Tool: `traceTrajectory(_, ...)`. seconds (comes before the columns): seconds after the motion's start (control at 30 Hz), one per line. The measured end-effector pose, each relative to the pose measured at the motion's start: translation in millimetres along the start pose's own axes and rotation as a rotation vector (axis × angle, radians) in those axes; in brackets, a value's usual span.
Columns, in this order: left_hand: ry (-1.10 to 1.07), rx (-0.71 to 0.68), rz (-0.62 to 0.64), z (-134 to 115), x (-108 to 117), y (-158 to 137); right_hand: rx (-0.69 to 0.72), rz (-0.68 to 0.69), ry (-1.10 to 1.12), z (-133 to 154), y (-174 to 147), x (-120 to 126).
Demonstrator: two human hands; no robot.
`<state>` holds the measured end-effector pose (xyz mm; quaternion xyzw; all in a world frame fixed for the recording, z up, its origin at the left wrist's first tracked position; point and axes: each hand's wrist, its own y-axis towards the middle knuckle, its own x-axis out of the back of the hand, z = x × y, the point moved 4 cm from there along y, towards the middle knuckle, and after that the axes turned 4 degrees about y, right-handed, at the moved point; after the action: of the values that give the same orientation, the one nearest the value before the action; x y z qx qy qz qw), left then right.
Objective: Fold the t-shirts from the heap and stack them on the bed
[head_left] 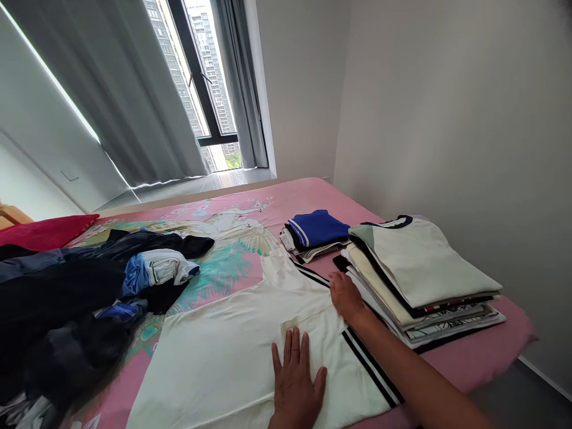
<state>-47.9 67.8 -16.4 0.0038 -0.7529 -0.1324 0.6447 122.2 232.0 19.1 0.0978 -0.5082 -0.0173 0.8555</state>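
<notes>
A cream-white shirt (223,339) with black stripes along its right edge lies spread on the bed. My left hand (297,372) rests flat on its lower part, palm down with the fingers stretched and slightly apart. Further up, my right hand (346,297) is closed at the striped edge, fingers curled on the cloth; its fingertips are partly hidden. Part of the fabric on that side lies folded over. Just right of my right hand stands a tall stack of folded clothes (433,262), topped by a pale shirt with a dark collar.
Behind my right hand sits a smaller folded pile (318,229), blue on top. Loose dark clothes (67,292) heap on the left, near a red pillow (49,229). The pink patterned bedsheet (308,193) reaches toward a window (210,77) with grey curtains (120,89). A wall is at right.
</notes>
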Motion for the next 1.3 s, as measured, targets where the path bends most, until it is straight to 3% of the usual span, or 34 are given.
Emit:
traceTrajectory(0.17,-0.044,0.013,0.064,2,4,1,0.282,0.183,0.000,29,-34,-22)
traceTrajectory(0.23,-0.068,0.011,0.106,7,7,2,0.289,0.232,-0.006,28,-40,-30)
traceTrajectory(0.37,-0.088,0.018,0.165,35,17,2,0.252,0.124,0.020,29,-29,-25)
traceTrajectory(0.47,-0.057,0.092,0.171,77,26,2,0.267,0.070,0.038,37,-11,-19)
traceTrajectory(0.57,0.011,0.212,0.142,138,34,-2,0.317,0.062,0.060,44,13,-24)
traceTrajectory(0.77,0.183,0.475,0.064,281,49,-14,0.448,0.100,0.047,64,77,-61)
traceTrajectory(0.9,0.216,0.536,0.044,349,56,-8,0.513,0.140,-0.042,80,115,-87)
traceTrajectory(1.07,0.190,0.493,0.089,391,59,13,0.494,0.209,-0.170,86,148,-114)
traceTrajectory(1.3,0.119,0.320,0.215,403,61,33,0.493,0.355,-0.255,97,174,-128)
